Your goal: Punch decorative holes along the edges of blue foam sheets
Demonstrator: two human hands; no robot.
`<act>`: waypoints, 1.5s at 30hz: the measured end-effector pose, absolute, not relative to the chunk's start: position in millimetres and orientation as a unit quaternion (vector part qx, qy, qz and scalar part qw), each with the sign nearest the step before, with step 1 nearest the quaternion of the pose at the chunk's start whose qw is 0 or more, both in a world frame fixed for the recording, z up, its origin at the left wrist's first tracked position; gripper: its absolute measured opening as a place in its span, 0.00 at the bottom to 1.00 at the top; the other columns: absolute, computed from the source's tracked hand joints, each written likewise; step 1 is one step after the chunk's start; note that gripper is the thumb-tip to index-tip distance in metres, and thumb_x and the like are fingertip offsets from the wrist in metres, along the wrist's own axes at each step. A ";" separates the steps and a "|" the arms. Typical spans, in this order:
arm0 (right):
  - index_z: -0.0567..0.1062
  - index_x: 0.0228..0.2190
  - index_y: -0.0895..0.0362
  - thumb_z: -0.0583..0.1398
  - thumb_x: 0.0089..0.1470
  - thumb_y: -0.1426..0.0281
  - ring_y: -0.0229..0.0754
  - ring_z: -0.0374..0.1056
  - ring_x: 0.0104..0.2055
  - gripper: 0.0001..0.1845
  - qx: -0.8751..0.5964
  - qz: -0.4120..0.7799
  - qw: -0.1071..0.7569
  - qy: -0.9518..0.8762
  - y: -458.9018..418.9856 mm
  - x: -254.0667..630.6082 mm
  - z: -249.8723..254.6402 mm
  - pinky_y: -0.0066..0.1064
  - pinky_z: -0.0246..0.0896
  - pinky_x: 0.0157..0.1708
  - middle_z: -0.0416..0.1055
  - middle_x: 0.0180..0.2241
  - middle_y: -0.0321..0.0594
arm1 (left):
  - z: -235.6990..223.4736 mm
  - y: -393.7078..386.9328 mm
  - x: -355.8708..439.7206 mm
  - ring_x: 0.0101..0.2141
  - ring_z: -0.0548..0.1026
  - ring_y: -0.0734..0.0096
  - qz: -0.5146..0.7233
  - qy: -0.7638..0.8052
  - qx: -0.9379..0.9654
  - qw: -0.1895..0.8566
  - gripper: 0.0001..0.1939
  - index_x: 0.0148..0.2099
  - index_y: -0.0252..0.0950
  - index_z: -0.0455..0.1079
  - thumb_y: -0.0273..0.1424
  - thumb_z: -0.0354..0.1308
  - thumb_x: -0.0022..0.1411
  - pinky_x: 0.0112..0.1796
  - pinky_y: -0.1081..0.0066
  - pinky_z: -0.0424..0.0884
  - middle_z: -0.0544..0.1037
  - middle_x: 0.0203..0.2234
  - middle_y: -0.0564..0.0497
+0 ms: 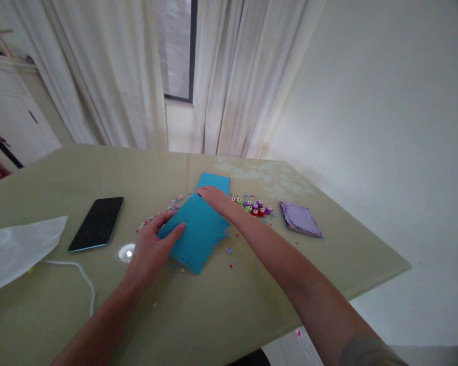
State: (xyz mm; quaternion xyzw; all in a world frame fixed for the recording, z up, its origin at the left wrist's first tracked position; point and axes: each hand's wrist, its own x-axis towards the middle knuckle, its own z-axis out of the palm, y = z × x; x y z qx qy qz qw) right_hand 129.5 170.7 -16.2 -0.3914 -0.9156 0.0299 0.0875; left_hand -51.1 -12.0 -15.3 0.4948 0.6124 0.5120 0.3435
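Note:
A bright blue card (200, 226), with a row of small punched holes along its near edge, is tilted over the table. My left hand (158, 236) grips its left side, thumb on top and fingers underneath. At the card's far corner, my right hand (210, 195) has its fingers closed on the edge; the undersides of those fingers are hidden. Another blue sheet (216, 182) lies just beyond, partly covered by my right hand and the near card. Tiny coloured paper bits (171, 206) are scattered around both.
Right of my forearm sit several small red, green and purple round pieces (255, 207) with white tops. Farther right is a stack of lilac cards (303, 218). A black phone (99, 222), a white sheet (21, 244) and a white cable (82, 274) occupy the left side.

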 end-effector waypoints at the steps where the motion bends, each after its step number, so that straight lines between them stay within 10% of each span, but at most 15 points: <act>1: 0.80 0.47 0.55 0.59 0.63 0.78 0.50 0.76 0.50 0.14 -0.411 0.035 0.091 -0.906 167.3 132.5 -15.8 0.37 0.67 0.51 0.81 0.48 0.48 | -11.4 -13.7 -50.3 0.43 0.83 0.54 0.527 0.614 0.471 0.352 0.30 0.57 0.41 0.79 0.49 0.70 0.55 0.40 0.62 0.80 0.85 0.45 0.46; 7: 0.76 0.53 0.59 0.66 0.61 0.68 0.46 0.75 0.43 0.19 -0.490 0.074 0.187 -0.848 128.1 176.7 -0.9 0.36 0.68 0.46 0.80 0.48 0.50 | -0.7 -19.7 -47.9 0.32 0.80 0.64 0.548 0.642 0.403 0.354 0.31 0.53 0.40 0.79 0.52 0.73 0.52 0.29 0.70 0.76 0.83 0.36 0.49; 11: 0.82 0.50 0.56 0.66 0.61 0.53 0.41 0.73 0.35 0.24 -0.442 0.393 0.433 -0.680 84.4 216.9 2.8 0.33 0.67 0.38 0.80 0.36 0.41 | -9.6 -17.8 -47.0 0.33 0.79 0.63 0.539 0.637 0.426 0.351 0.31 0.50 0.39 0.80 0.54 0.73 0.50 0.30 0.70 0.74 0.82 0.35 0.50; 17: 0.87 0.41 0.52 0.76 0.48 0.55 0.49 0.73 0.56 0.20 -0.347 0.579 0.402 -0.619 27.1 225.9 -3.4 0.37 0.68 0.52 0.77 0.57 0.45 | -16.7 -19.8 -43.1 0.32 0.79 0.61 0.499 0.652 0.454 0.347 0.31 0.48 0.40 0.81 0.55 0.74 0.49 0.30 0.69 0.75 0.83 0.34 0.50; 23: 0.87 0.37 0.54 0.78 0.43 0.59 0.41 0.74 0.36 0.20 -0.375 0.644 0.418 -0.519 19.4 197.3 -10.4 0.33 0.68 0.39 0.82 0.36 0.38 | -5.9 -27.8 -36.5 0.39 0.83 0.56 0.572 0.532 0.331 0.529 0.38 0.61 0.43 0.74 0.58 0.69 0.55 0.37 0.63 0.81 0.85 0.47 0.47; 29: 0.85 0.38 0.54 0.80 0.38 0.60 0.38 0.74 0.35 0.24 -0.340 0.695 0.531 -0.344 12.7 185.8 -8.4 0.31 0.70 0.40 0.82 0.37 0.36 | -9.2 -42.8 -22.7 0.48 0.83 0.45 0.481 0.453 0.460 0.593 0.31 0.51 0.42 0.80 0.54 0.74 0.50 0.52 0.54 0.78 0.87 0.43 0.43; 39: 0.78 0.36 0.52 0.81 0.33 0.67 0.39 0.73 0.37 0.27 -0.349 0.657 0.525 -0.413 8.7 175.5 -8.7 0.29 0.69 0.37 0.79 0.36 0.34 | -10.5 -41.1 -21.2 0.40 0.84 0.45 0.366 0.671 0.513 0.390 0.22 0.26 0.44 0.79 0.56 0.62 0.55 0.48 0.51 0.77 0.87 0.33 0.45; 45: 0.76 0.40 0.51 0.81 0.33 0.69 0.40 0.74 0.38 0.31 -0.371 0.651 0.506 -0.427 11.5 187.0 -11.3 0.31 0.70 0.40 0.77 0.34 0.32 | -7.0 -38.1 -22.6 0.43 0.84 0.41 0.428 0.691 0.453 0.366 0.19 0.33 0.45 0.82 0.55 0.66 0.53 0.53 0.47 0.76 0.87 0.33 0.46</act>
